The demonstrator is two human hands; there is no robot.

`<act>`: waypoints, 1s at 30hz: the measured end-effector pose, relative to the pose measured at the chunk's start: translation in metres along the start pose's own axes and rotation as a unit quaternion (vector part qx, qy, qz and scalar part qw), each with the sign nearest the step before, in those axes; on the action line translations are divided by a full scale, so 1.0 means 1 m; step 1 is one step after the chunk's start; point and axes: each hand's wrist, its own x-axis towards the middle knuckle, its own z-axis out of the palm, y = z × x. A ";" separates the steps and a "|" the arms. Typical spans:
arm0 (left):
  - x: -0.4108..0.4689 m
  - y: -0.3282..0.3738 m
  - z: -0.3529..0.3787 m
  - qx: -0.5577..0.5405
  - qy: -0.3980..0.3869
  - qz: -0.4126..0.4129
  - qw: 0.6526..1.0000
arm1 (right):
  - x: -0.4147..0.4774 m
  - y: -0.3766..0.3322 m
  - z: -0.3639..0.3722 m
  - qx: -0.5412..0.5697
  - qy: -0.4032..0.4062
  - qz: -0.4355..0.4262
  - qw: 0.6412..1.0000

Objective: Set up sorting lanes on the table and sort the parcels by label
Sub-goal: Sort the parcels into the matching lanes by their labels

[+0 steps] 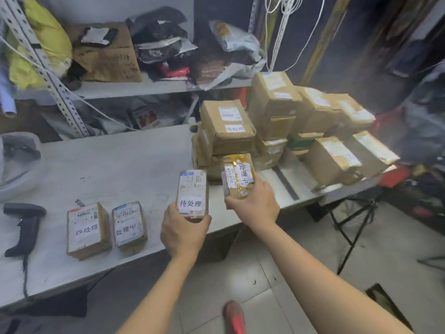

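My left hand (184, 231) grips a small brown parcel (192, 192) with a white label reading 待处理, held above the table's front edge. My right hand (255, 201) holds a yellow-taped parcel (238, 175) labelled 处理中, just in front of the pile. Two parcels lie side by side on the grey table (120, 160): the left one (86, 230) labelled 待处理, the right one (129, 225) labelled 处理中. A pile of brown cardboard parcels (284, 121) fills the table's right part; its front top box (227, 126) carries a 待处理 label.
A black handheld barcode scanner (24, 227) lies at the table's left, its cable hanging over the front edge. A clear plastic bin (16, 160) stands at far left. Behind the table a metal shelf (134, 88) holds bags and cardboard. A folding stand (351, 220) stands under the right end.
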 end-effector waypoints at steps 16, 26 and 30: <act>-0.048 0.078 0.134 0.028 0.003 -0.092 0.995 | 0.140 0.173 -0.049 0.034 -0.064 0.010 0.997; -0.048 0.084 0.181 0.064 0.048 -0.172 0.982 | 0.202 0.204 0.000 0.027 -0.155 -0.004 0.988; -0.042 0.083 0.192 0.059 0.048 -0.175 0.982 | 0.214 0.205 0.015 -0.014 -0.180 0.002 0.984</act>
